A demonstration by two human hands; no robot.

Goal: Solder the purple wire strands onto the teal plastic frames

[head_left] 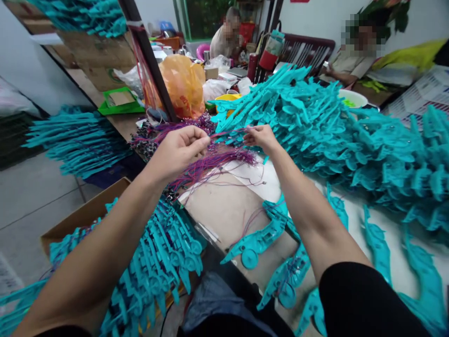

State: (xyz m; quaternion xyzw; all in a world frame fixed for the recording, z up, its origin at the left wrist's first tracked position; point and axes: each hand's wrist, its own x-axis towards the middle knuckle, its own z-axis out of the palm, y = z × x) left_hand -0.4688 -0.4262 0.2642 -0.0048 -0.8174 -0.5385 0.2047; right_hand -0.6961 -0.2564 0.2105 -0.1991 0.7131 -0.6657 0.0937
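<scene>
Big heap of teal plastic shells [336,126] covers table's right side; bare table [224,206] shows only at centre. Bundle of thin purple-red wires [210,161] lies left of heap, near table's edge. Left hand [178,150] and right hand [259,136] each pinch a strand narrowly. Wires look light, limp, tangle-prone: best taken near the ends. Elbow room tight.

A tangled bundle of thin purple and red wires [213,161] lies on the table, strands pulled taut above it.

Left hand [180,149] and right hand [260,136] pinch purple wires [217,161] beside heaped teal plastic parts [333,126].
</scene>
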